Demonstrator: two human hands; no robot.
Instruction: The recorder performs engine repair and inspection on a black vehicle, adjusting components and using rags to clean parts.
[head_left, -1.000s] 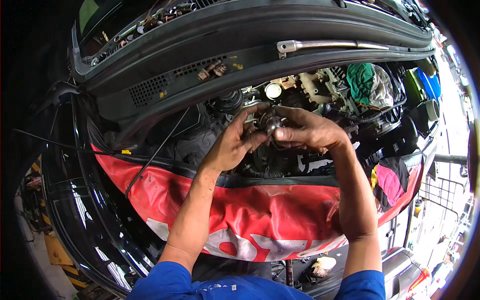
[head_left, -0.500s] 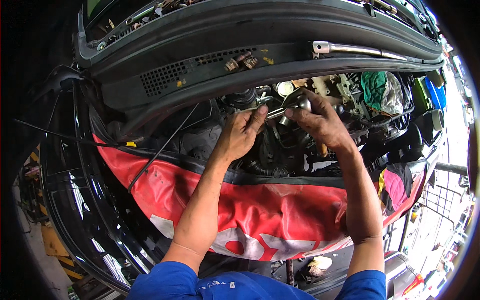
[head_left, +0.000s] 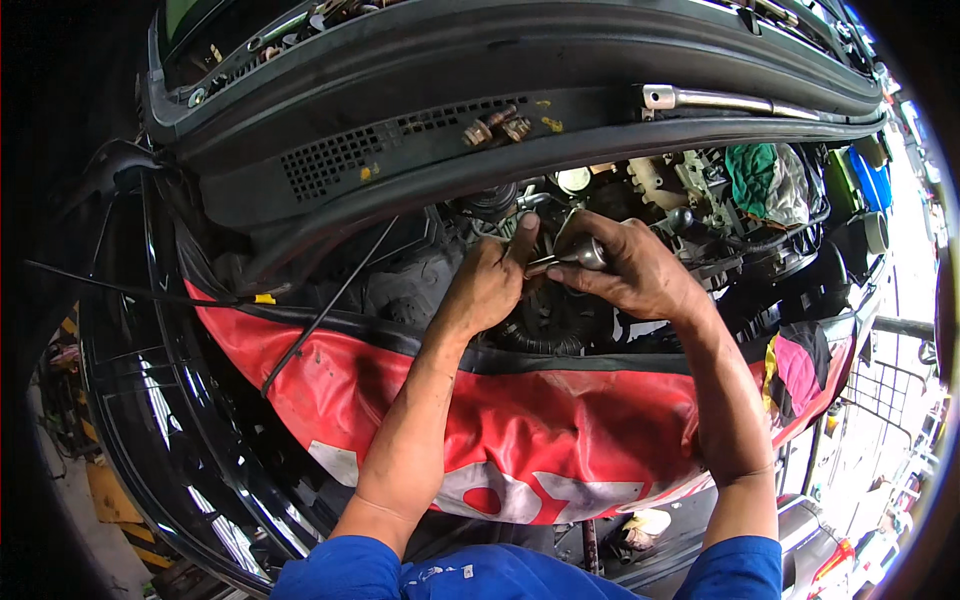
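Note:
Over the engine bay [head_left: 540, 338], both my hands are closed on a shiny metal socket wrench [head_left: 588, 254] with a rounded head and a slim shaft. My right hand [head_left: 645, 275] wraps round the head end, fingers curled and thumb underneath. At the shaft's other end is my left hand [head_left: 484, 284], its fingers bent and its thumb pointing up; the fingers hide that end. Hoses and engine parts lie just below the hands. Whether the wrench touches any of them I cannot tell.
A red fender cover [head_left: 570, 420] drapes over the car's near edge. On the black cowl [head_left: 590, 110] lie rusty bolts [head_left: 497, 127] and a long steel bar [head_left: 735, 101]. A thin prop rod [head_left: 330, 305] slants at left. Green and grey rags [head_left: 765, 185] sit at far right.
Both hands have come slightly nearer with the wrench, and the right hand has moved left, closer to the other. The wrench's rounded head has dropped lower and turned. The view has shifted slightly.

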